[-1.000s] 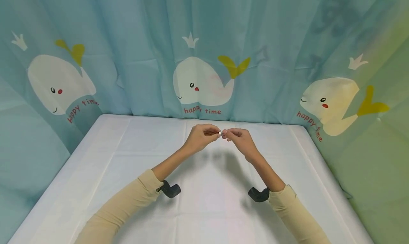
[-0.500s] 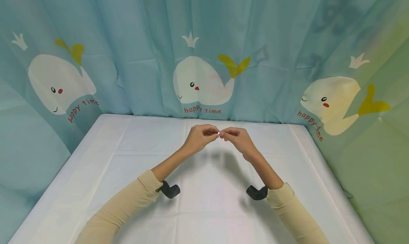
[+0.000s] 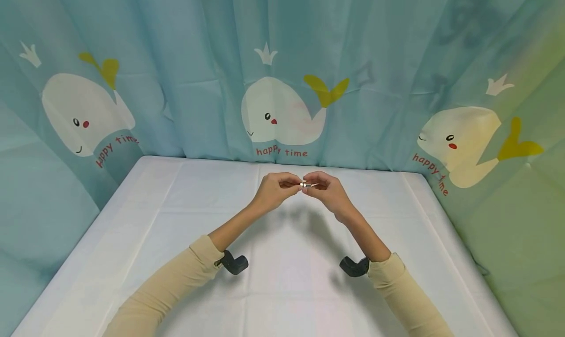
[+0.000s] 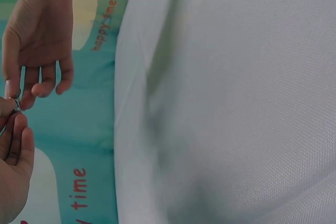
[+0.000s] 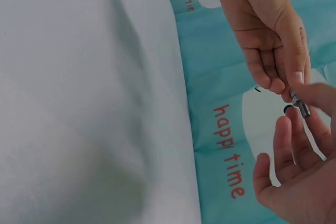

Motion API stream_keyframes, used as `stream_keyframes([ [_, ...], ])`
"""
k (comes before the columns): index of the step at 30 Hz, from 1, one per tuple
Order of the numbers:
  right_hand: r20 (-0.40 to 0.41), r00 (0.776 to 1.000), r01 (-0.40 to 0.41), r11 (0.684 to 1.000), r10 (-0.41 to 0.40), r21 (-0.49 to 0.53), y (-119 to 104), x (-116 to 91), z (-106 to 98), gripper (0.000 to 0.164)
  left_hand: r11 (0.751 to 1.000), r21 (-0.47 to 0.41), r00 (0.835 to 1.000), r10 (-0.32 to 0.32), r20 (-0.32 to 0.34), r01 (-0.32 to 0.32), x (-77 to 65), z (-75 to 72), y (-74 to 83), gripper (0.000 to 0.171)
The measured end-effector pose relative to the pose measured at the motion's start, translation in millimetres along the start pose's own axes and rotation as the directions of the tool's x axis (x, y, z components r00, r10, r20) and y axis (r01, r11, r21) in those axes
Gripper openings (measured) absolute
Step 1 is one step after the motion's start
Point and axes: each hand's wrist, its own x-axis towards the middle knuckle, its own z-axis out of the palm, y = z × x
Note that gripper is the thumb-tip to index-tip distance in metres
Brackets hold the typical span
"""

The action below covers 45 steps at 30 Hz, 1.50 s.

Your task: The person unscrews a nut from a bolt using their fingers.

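Note:
A small silver bolt [image 3: 309,185] with a threaded end spans the gap between the two hands, raised above the white table. My left hand [image 3: 275,190] pinches one end between thumb and forefinger. The fingertips of my right hand [image 3: 328,192] close round the bolt from the other side, thumb below and forefinger above in the head view. In the right wrist view the threads of the bolt [image 5: 303,107] show beside the right thumb. A small black round piece [image 5: 287,108] lies at the right fingertips there. The left wrist view shows little of the bolt, which the fingers mostly cover.
A white cloth covers the table [image 3: 212,239]. Blue-green curtain [image 3: 198,106] with printed whales hangs behind it and at both sides. Dark curved camera mounts [image 3: 235,263] jut inward from the sleeve cuffs, above the table.
The right fingers first drew in against the left fingertips, then spread around the bolt, so more of its length shows now. The left hand has stayed almost still.

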Motion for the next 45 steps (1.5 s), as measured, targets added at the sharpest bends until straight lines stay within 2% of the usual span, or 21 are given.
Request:
stream_keyframes([
  [7,-0.029,0.999,-0.043,0.999,0.043,0.013,-4.8,-0.2,0.9,0.034,1.0,-0.005,1.0,0.004,-0.002,-0.004,-0.4,0.6,0.6,0.013],
  [9,-0.027,0.998,-0.05,0.999,0.051,0.019,-10.2,-2.5,1.6,0.032,1.0,-0.007,1.0,0.004,0.0,-0.004,-2.1,-0.1,6.7,0.014],
  [14,-0.032,0.997,-0.063,0.998,0.064,0.015,-9.5,-2.7,1.9,0.027,1.0,-0.005,1.0,-0.014,0.007,0.014,-1.8,0.2,7.3,0.014],
  [16,-0.034,0.998,-0.054,0.998,0.054,0.014,-4.5,-1.1,1.1,0.028,1.0,-0.003,1.0,-0.018,0.008,0.018,0.0,1.0,1.5,0.013],
  [30,0.005,1.0,0.014,1.0,-0.014,0.017,-3.7,-2.9,0.9,0.025,1.0,0.001,1.0,-0.017,0.016,0.017,-1.0,-0.4,0.0,0.014],
  [40,-0.03,0.999,-0.035,0.999,0.035,-0.006,-0.7,-2.8,5.2,0.032,1.0,-0.004,1.0,0.001,0.012,-0.001,-0.8,-0.5,1.3,0.012],
  [45,-0.043,0.999,-0.026,0.999,0.025,-0.022,-0.5,-2.9,5.2,0.029,1.0,-0.008,1.0,0.002,0.019,-0.002,-0.5,0.1,0.9,0.012],
])
